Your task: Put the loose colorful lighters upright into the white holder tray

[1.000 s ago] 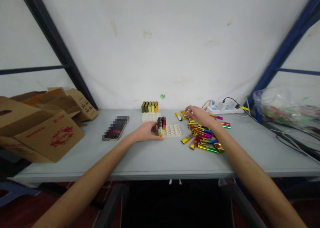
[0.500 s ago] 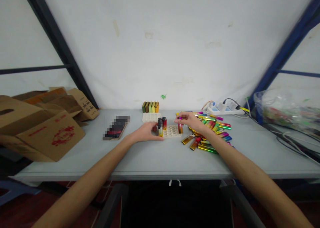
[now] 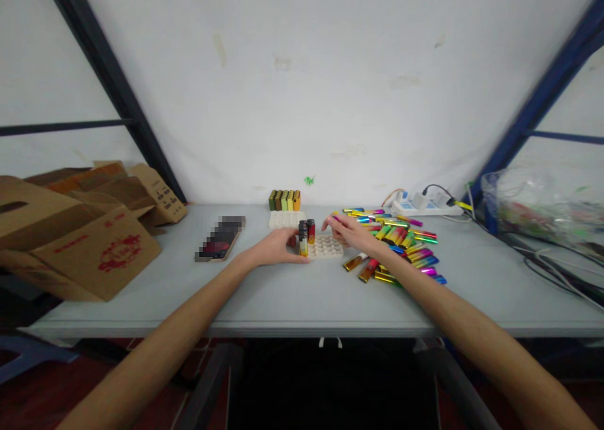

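Observation:
A pale tray with rows of round holes [image 3: 329, 248] lies on the grey table, several upright lighters [image 3: 303, 238] standing at its left end. My left hand [image 3: 278, 246] rests around that end, thumb and fingers apart on either side of the lighters. Just above the tray's right end is my right hand [image 3: 344, 230], its fingers bent together; a bit of magenta shows at the fingertips, mostly hidden by them. To its right lies a loose pile of shiny multicoloured lighters [image 3: 401, 236].
Behind the tray are a second pale tray [image 3: 286, 220] and a block of green and yellow lighters [image 3: 284, 201]. A phone [image 3: 221, 241] and cardboard boxes [image 3: 94, 248] lie left; a power strip [image 3: 419, 207], cables and a plastic bag [image 3: 533, 203] right.
The upright magenta and gold lighter under my right hand no longer shows over the tray's right end. My right hand's fingers have curled and shifted slightly left. My left hand stays beside the tray.

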Motion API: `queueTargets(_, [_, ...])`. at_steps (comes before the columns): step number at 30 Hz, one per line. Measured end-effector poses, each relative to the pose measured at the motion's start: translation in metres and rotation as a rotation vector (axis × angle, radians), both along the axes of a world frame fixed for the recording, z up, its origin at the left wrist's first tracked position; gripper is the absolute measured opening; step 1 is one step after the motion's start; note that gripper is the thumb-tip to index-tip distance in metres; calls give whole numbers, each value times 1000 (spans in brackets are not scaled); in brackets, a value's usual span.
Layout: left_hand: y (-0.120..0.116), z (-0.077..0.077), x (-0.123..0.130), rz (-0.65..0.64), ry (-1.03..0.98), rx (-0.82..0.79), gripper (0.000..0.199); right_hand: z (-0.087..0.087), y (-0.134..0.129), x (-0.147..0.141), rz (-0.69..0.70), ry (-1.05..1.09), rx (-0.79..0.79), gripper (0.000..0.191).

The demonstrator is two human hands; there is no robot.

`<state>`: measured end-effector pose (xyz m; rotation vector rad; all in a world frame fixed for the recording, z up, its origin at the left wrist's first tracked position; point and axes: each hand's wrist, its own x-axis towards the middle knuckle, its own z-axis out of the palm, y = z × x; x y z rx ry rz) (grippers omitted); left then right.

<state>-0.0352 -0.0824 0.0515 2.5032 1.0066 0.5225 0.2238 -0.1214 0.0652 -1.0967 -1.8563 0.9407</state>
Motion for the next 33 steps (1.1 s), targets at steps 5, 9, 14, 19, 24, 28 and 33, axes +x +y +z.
queueTargets(5, [0,0,-1,-10,-19,-5,65,-4,2,-11,-281,-134,164,45])
queueTargets(9, [0,0,0,-4,-14,6,65,-5,2,-15,-338,-204,226,32])
queueTargets(14, [1,-2,-1,-22,-4,11,66,-4,0,-15,-256,-247,219,29])
queueTargets(19, [3,-3,-1,-31,17,11,68,-7,-1,-14,-233,-228,258,37])
queueTargets(24, [4,-4,-1,-11,13,21,69,-10,-1,-14,-146,-246,296,37])
queueTargets(28, [3,-3,-1,-15,-5,15,66,-9,-1,-14,-132,-315,485,42])
queueTargets(33, [0,1,0,-25,5,22,65,-7,-2,-10,-171,-450,442,46])
